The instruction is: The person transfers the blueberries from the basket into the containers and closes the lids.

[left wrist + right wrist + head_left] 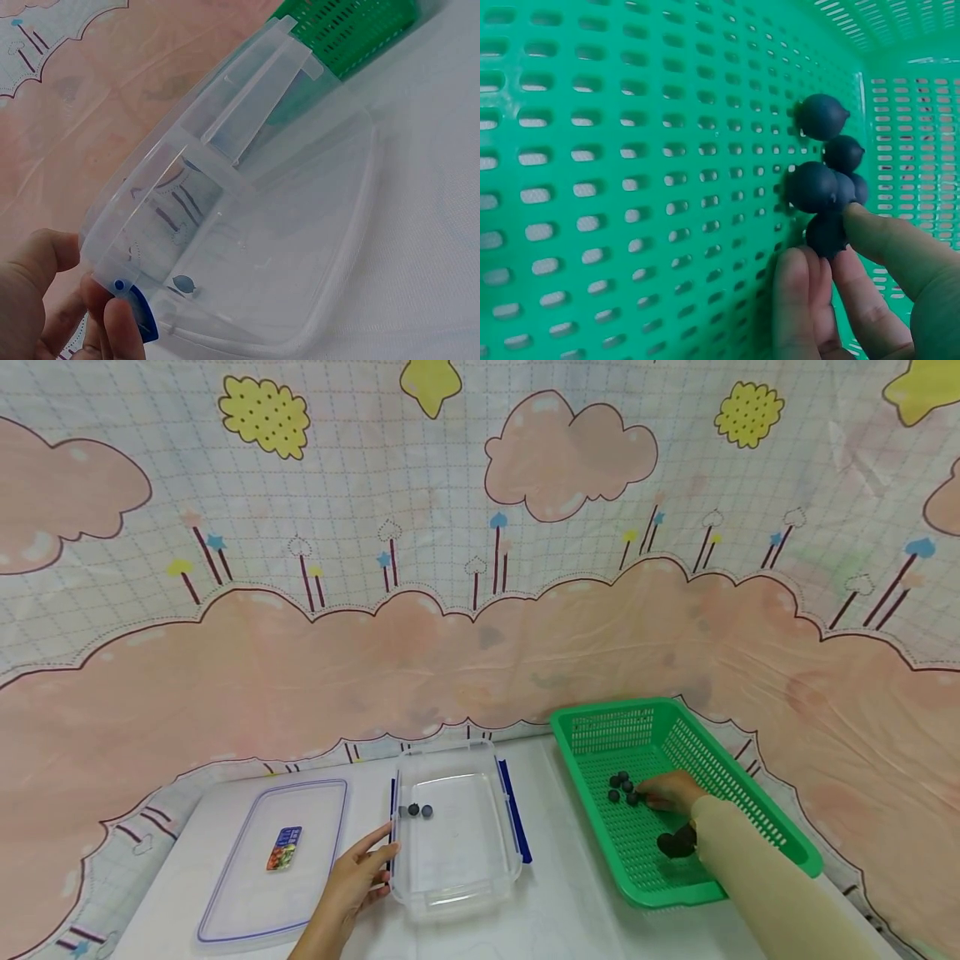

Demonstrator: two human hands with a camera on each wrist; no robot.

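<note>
My left hand grips the left side of a clear plastic food container. In the left wrist view its fingers lie around a blue side latch and the thumb is at the rim. A few dark blueberries lie inside near the container's left wall. Inside a green plastic basket, my right hand pinches a blueberry between thumb and fingers. Several more blueberries cluster just beyond the fingertips on the basket's slotted floor.
A clear lid with a blue-purple edge lies left of the container, bearing a colourful label. A dark wrist strap piece hangs below the right wrist. Behind the white table rises a patterned cloth.
</note>
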